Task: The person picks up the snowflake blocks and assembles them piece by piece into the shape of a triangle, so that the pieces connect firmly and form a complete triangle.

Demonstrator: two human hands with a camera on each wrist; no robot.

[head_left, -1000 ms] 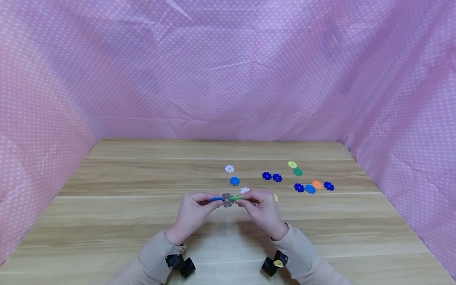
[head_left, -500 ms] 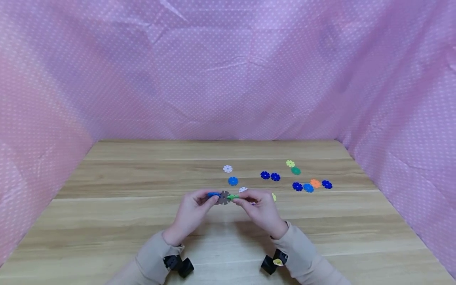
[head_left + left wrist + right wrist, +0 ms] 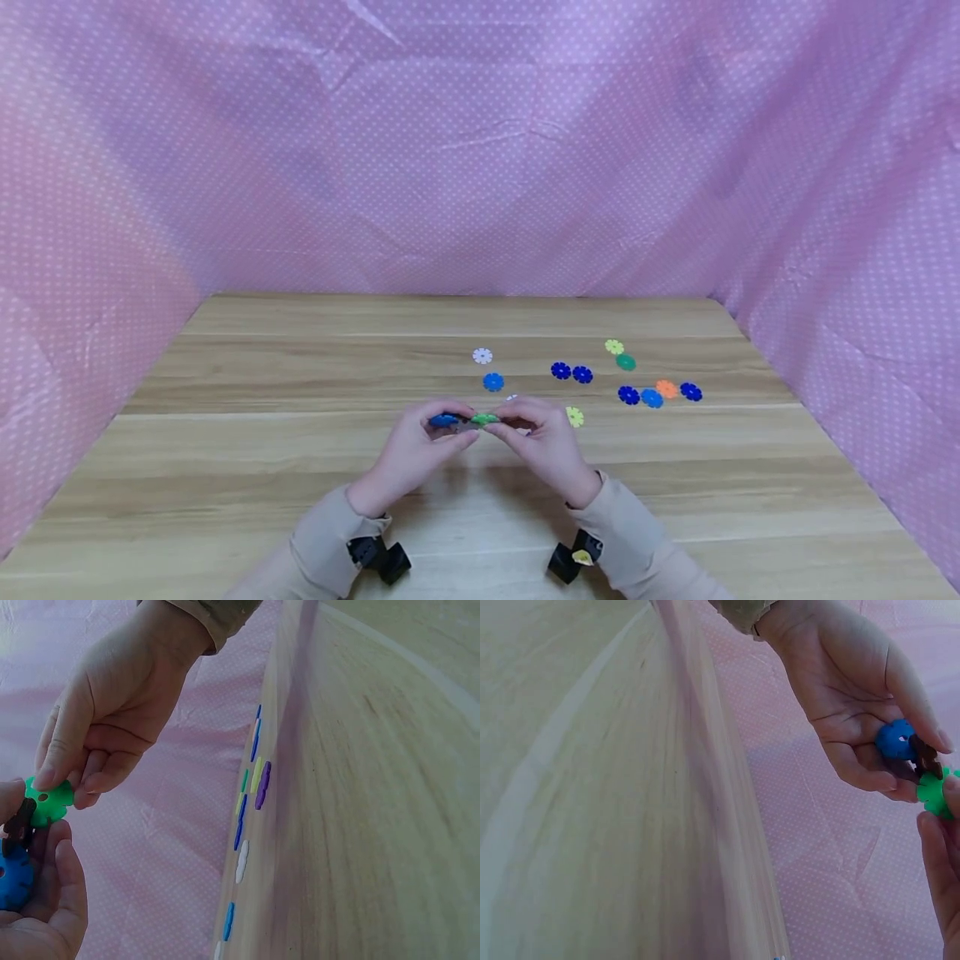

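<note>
Thumb and fingers of my left hand (image 3: 408,442) grip a brown notched snowflake disc (image 3: 928,756), mostly covered in the head view. A blue snowflake disc (image 3: 443,421) is joined to the brown one and lies inside the curl of that hand. My right hand (image 3: 547,442) pinches a bright green snowflake disc (image 3: 484,419), which meets the brown disc on its other side. In the left wrist view the green disc (image 3: 49,804) and blue disc (image 3: 13,875) sit either side of the brown. Both hands are raised over the table, fingertips close together.
Loose snowflake discs lie on the wooden table (image 3: 300,500): a white one (image 3: 482,356) and a light blue one (image 3: 492,382) beyond the hands, a yellow one (image 3: 574,417) by the right hand. Further right are several more, including an orange one (image 3: 666,389). Pink dotted cloth (image 3: 480,167) surrounds the table.
The brown disc, earlier facing the head camera, has turned and is mostly covered. My left fingertips have moved right toward the green disc, and the hands are closer together.
</note>
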